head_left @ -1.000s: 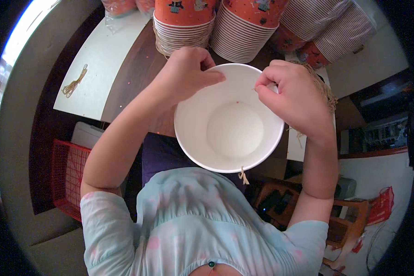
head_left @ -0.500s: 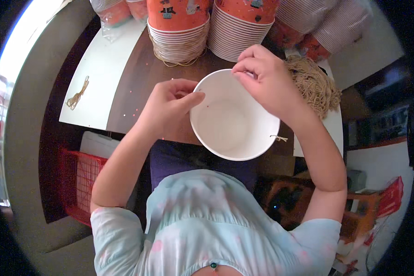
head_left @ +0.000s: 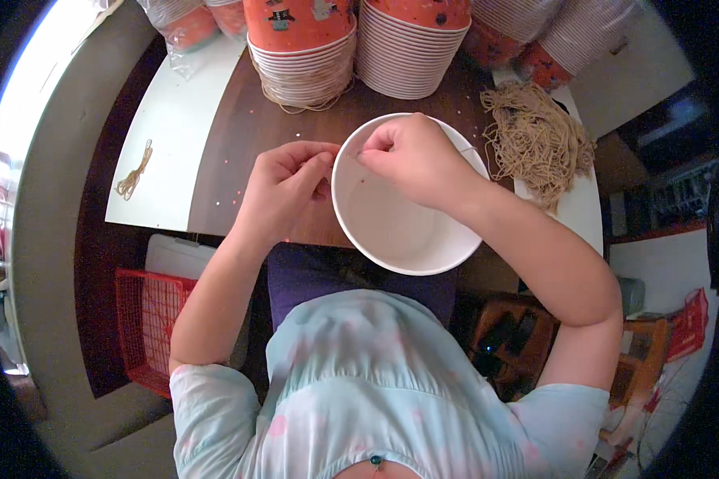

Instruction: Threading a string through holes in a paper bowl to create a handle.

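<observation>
A: Where does the work stand?

B: Partway through one piece, I judge. Open, round, smooth white bucket (head_left: 407, 239) between the hands, at the near edge of the brown-and-white worktop (head_left: 264, 120). A thin strand of cord (head_left: 469, 149) pokes out at its right rim; that side looks strung. Left rim is where both hands are busy. No finished knot shows there.

A: State of the hands?

B: Left hand (head_left: 284, 180) just outside the left rim, fingers curled in narrow. Right hand (head_left: 411, 152) reaches inside, fingertips bunched at the left wall. Whether either closes on cord, cannot tell.

A: And the lot?

B: Far side, orange printed buckets with white rims, nested upside down. Left stack (head_left: 299, 48) has tan string loops (head_left: 327, 105) about its rims: probably done. Right stack (head_left: 411, 56) shows none: probably left to do.

A: Count.

B: One bucket in work. Two bare stacks, nested too tightly for a sure tally. Two plastic-wrapped stacks (head_left: 579, 36) far right; two plastic-wrapped bundles (head_left: 192, 28) far left, cut by the frame. One tangled heap of tan string (head_left: 539, 144), right. One small looped hank (head_left: 136, 172), left. One red lattice basket (head_left: 156, 319), near left, below the worktop.
</observation>
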The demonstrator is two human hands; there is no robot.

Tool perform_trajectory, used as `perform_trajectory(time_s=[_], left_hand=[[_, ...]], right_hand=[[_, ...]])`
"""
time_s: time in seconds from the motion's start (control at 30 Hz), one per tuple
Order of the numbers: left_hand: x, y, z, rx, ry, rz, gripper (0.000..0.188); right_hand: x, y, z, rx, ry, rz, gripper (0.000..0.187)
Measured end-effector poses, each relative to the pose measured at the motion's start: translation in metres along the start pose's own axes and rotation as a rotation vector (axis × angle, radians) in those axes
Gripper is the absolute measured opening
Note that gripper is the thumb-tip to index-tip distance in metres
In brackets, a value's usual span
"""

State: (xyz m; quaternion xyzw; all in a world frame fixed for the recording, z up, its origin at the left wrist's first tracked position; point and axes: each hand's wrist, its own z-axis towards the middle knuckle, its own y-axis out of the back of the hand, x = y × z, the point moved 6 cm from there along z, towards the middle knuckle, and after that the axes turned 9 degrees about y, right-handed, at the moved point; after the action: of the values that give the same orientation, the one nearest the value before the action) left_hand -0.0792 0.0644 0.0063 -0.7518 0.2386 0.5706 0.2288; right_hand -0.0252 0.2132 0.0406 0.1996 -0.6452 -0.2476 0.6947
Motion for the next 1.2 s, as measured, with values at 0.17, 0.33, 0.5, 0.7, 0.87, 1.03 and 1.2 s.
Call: perform_trajectory(time_s=[0.17, 0.33, 0.5, 0.7, 0.87, 1.03, 1.2], left_hand=[[-0.006, -0.003, -0.001, 0.008, -0.024, 0.053, 0.021], [-0.003, -0.001, 0.002, 0.017, -0.034, 0.059, 0.020], [-0.011, -0.005, 0.001, 0.042, -0.052, 0.115, 0.020], [-0.025, -0.010, -0.004, 0.039, -0.157, 0.488, 0.015], [-0.041, -0.019, -0.020, -0.172, -0.352, 0.739, 0.015], [-0.020, -0.011, -0.031, 0.124, -0.050, 0.391, 0.013], [-0.035, -0.009, -0.047, 0.111, -0.228, 0.278, 0.011]], right_hand=[[-0.002, 0.001, -0.001, -0.006, -0.044, 0.023, 0.017], [0.005, -0.002, 0.003, -0.006, 0.030, 0.018, 0.017], [0.002, -0.006, 0.004, 0.007, 0.012, 0.039, 0.016], [0.007, -0.004, 0.004, 0.072, 0.026, -0.023, 0.016], [0.045, 0.021, -0.013, 0.277, -0.037, -0.130, 0.059], [0.065, 0.028, -0.050, 0.260, 0.245, -0.652, 0.046], [0.045, 0.034, -0.047, 0.262, 0.314, -0.587, 0.021]])
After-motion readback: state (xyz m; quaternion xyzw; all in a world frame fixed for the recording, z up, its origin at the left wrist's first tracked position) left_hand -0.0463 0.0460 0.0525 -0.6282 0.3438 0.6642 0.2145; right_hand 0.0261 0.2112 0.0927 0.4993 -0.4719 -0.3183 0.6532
